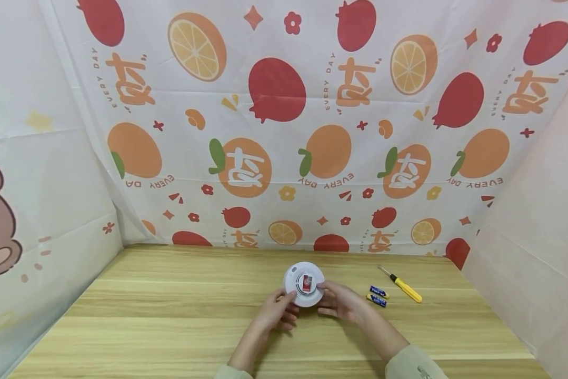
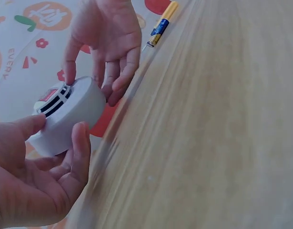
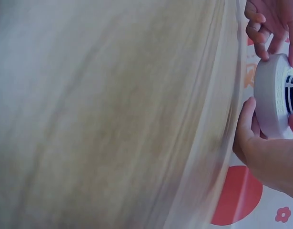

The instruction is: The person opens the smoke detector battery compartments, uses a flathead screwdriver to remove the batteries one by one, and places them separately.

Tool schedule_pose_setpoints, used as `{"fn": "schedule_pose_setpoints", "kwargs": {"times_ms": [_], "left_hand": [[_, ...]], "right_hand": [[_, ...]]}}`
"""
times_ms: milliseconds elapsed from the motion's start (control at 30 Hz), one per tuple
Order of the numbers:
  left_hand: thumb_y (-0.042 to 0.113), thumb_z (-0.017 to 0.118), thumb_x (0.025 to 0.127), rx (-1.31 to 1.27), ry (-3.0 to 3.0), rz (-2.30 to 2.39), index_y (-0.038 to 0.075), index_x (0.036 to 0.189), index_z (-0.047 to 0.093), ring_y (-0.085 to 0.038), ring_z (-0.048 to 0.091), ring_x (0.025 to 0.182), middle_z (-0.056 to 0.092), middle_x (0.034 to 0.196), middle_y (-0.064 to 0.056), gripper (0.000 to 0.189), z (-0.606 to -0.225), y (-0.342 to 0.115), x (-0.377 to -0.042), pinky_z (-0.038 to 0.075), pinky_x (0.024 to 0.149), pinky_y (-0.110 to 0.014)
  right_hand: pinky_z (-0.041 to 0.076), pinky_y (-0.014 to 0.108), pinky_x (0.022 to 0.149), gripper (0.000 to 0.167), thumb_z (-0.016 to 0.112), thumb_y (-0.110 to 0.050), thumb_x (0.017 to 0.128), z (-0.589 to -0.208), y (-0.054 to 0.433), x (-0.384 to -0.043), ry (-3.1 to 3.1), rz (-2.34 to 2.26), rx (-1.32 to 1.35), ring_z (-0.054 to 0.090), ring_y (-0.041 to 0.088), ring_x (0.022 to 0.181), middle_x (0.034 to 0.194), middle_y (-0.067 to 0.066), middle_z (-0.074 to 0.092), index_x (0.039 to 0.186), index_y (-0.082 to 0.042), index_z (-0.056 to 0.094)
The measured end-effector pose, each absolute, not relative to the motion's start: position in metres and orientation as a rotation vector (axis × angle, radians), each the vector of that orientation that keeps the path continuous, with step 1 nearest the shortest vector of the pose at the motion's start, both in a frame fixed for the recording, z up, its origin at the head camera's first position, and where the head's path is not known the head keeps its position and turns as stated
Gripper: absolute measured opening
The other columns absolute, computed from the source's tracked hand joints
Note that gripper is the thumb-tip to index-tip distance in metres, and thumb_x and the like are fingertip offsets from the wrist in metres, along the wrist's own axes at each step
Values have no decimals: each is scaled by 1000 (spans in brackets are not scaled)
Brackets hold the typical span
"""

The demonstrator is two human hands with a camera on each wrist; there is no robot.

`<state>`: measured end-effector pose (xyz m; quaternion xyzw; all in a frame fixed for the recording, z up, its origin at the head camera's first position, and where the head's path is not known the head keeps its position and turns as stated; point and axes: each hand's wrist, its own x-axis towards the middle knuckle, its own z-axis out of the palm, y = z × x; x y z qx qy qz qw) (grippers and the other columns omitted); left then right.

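Observation:
A round white smoke detector [image 1: 290, 279] with a red label and dark vent slots is held up between both hands, over the wooden table. My left hand [image 1: 270, 315] grips its lower left edge, thumb on the vented face and fingers below, as the left wrist view also shows. From the right, my right hand [image 1: 344, 303] holds the rim, with its thumb on the face and its fingers at the side and back. In the right wrist view the smoke detector [image 3: 270, 98] is partly cut off by the frame edge. Its back is hidden.
Two blue and yellow batteries [image 1: 376, 300] lie on the table [image 1: 170, 305], right of my right hand. Beyond them lies a screwdriver [image 1: 407, 288] with a yellow and black handle, its tip pointing away. A fruit-printed cloth [image 1: 279, 152] hangs behind the table.

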<state>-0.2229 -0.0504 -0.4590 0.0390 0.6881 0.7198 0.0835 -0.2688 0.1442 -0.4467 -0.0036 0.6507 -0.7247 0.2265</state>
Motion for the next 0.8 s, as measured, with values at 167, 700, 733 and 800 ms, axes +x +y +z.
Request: {"fn": "schedule_pose_setpoints", "kwargs": {"times_ms": [167, 700, 733, 800], "left_hand": [[25, 52, 94, 102, 2070, 2162, -8, 111, 49, -15, 56, 62, 58, 85, -16, 37, -458, -50, -224, 55, 51, -28], [3, 54, 90, 93, 2025, 2326, -26, 117, 38, -17, 59, 74, 56, 91, -17, 43, -458, -48, -232, 55, 72, -33], [3, 55, 90, 79, 2030, 2326, -25, 120, 35, -18, 59, 72, 56, 92, -18, 46, -459, -47, -232, 56, 71, -33], [2, 55, 89, 69, 2051, 2327, -24, 123, 30, -19, 59, 70, 55, 94, -22, 50, -459, -46, -233, 56, 69, -34]], "right_hand": [[47, 40, 90, 36, 57, -16, 88, -443, 144, -269, 1846, -2011, -42, 59, 21, 88, 95, 11, 62, 115, 8, 50], [50, 39, 85, 49, 59, -11, 88, -442, 142, -273, 2013, -1921, -62, 60, 21, 82, 96, 16, 61, 123, 18, 40], [51, 38, 84, 49, 59, -11, 89, -442, 142, -274, 2031, -1907, -69, 60, 20, 81, 95, 15, 60, 123, 18, 39], [52, 37, 81, 48, 59, -12, 89, -443, 141, -274, 2070, -1883, -79, 60, 18, 78, 92, 14, 61, 122, 19, 41]]}}
